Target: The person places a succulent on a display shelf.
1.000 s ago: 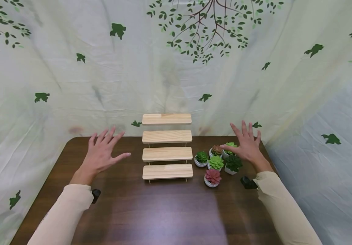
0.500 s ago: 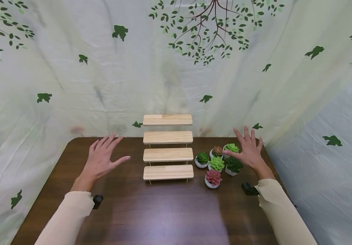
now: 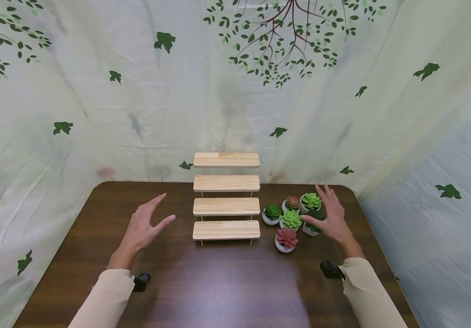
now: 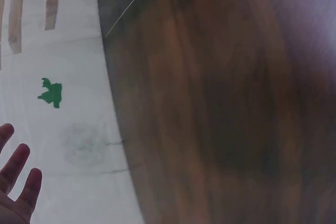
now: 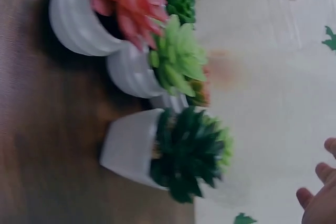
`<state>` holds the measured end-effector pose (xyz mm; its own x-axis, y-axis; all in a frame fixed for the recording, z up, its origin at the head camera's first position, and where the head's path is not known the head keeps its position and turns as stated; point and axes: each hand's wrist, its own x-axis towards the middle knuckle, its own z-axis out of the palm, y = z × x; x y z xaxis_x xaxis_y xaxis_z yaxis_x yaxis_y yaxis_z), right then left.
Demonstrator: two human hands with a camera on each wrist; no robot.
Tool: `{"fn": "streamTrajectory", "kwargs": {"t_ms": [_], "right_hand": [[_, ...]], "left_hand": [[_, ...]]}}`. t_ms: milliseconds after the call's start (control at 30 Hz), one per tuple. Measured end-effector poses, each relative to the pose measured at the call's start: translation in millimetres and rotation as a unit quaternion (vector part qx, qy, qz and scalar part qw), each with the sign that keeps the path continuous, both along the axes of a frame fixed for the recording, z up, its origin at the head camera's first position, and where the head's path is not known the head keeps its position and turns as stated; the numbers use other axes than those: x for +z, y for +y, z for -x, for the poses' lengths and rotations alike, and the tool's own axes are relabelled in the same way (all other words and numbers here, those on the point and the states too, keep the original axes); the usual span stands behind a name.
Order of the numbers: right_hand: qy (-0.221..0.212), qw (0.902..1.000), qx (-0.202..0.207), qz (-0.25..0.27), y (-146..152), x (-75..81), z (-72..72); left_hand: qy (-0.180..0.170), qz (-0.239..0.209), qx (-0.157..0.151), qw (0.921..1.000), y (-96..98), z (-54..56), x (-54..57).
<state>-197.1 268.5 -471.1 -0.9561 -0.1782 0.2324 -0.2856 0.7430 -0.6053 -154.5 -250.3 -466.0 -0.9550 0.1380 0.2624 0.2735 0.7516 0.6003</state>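
Note:
My left hand (image 3: 142, 230) hovers over the table left of a four-step wooden riser, its thumb apart from the extended fingers and nothing held. The riser's pale planks (image 3: 226, 207) climb toward the backdrop. On the right, my right hand (image 3: 333, 222) is above a cluster of small potted succulents, fingers extended, also holding nothing. It overlaps a dark green succulent (image 5: 189, 153) in a square white pot in the head view. Around that stand a pink succulent (image 3: 286, 238), a light green one (image 3: 291, 219), a brownish one (image 3: 292, 203), a green one (image 3: 272, 211) and another bright green one (image 3: 311, 200).
Everything stands on a dark brown wooden table (image 3: 219, 282) with rounded far corners. A pale cloth backdrop (image 3: 169, 114) printed with leaves and branches hangs behind it and along the sides. Black wrist cameras (image 3: 141, 282) sit at both cuffs.
Both hands have come lower and slightly nearer to me, with their fingers less spread. The left hand has also shifted right and turned edge-on. Riser and succulents have stayed in place.

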Motion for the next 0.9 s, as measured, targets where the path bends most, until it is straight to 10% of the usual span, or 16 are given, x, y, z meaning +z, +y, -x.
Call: {"fn": "streamTrajectory", "kwargs": {"t_ms": [300, 900], "right_hand": [[0.042, 0.9928, -0.008, 0.112, -6, -33.8, -20.4], [0.08, 0.9669, -0.054, 0.236, -49, -53.2, -70.1]], "left_hand": [[-0.053, -0.14, 0.051, 0.9874, 14.1, -14.6, -29.6], [-0.137, -0.342, 0.099, 0.9245, 54.1, -28.9, -78.0]]}}
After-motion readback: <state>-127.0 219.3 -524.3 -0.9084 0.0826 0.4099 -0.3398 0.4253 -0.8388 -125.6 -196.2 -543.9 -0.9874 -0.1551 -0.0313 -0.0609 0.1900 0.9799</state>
